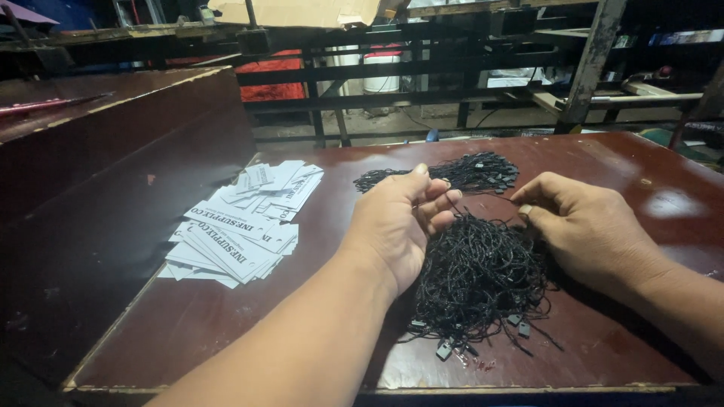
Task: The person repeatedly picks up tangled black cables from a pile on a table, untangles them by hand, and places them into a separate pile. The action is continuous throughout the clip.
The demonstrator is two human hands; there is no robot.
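A tangled heap of black strings with small plastic end pieces (479,279) lies on the dark red-brown table (241,316) in front of me. My left hand (396,226) rests on the heap's left edge, fingers curled around some strings. My right hand (584,226) sits at the heap's right edge, thumb and forefinger pinched on a thin black string that runs across to the left hand. A second, flatter bunch of black strings (460,172) lies further back on the table.
A loose pile of white printed paper tags (241,226) lies to the left on the table. A dark raised wooden surface (98,158) borders the table's left side. Black metal frames and racks (422,75) stand behind the table.
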